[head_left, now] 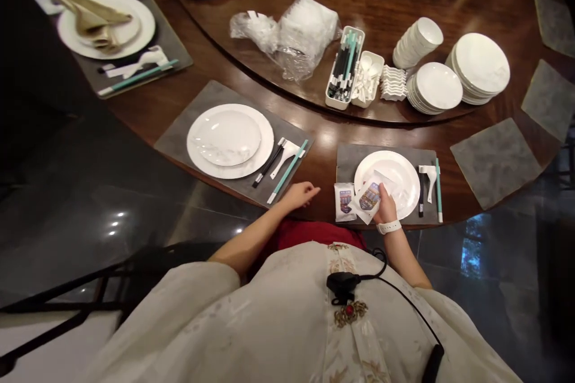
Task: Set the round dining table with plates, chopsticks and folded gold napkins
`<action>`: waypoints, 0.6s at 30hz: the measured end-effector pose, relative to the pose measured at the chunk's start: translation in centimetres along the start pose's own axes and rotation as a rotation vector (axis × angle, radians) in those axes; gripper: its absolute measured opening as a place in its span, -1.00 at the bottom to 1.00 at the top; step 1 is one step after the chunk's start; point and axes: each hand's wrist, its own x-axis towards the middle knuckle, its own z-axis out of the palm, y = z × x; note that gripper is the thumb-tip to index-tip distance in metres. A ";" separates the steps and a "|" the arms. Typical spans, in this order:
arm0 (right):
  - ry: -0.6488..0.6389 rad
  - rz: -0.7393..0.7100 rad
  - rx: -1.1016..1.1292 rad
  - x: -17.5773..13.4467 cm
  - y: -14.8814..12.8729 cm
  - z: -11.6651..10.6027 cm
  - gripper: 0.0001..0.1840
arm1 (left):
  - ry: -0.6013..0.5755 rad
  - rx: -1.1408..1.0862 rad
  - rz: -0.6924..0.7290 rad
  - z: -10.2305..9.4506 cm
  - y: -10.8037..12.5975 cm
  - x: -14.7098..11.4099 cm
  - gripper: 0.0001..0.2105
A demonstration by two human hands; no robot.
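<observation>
The right hand (386, 206) pinches a printed packet (369, 196) over the white plate (386, 160) toward its seven o'clock — a second packet (345, 203) lies at eight — while the left hand (302, 196), loosely half-open, hovers at four o'clock from the paired plates (227, 137).

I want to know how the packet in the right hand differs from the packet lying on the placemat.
The held packet is in the right hand; the lying packet rests on the placemat. The held packet slants in this view; the lying packet sits nearly upright. Both are white with a colourful print.
</observation>
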 end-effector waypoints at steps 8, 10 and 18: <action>-0.106 -0.016 -0.095 0.5 0.4 3.1 -0.57 | 0.670 0.230 -0.030 -10.7 -11.4 -3.7 -0.72; -0.126 0.007 -0.113 0.5 0.6 4.1 -0.56 | 0.639 0.210 -0.009 -10.6 -12.5 -3.6 -0.66; -0.165 0.022 -0.097 0.1 1.6 7.0 -0.55 | 0.603 0.195 0.065 -10.5 -13.9 -3.1 -0.73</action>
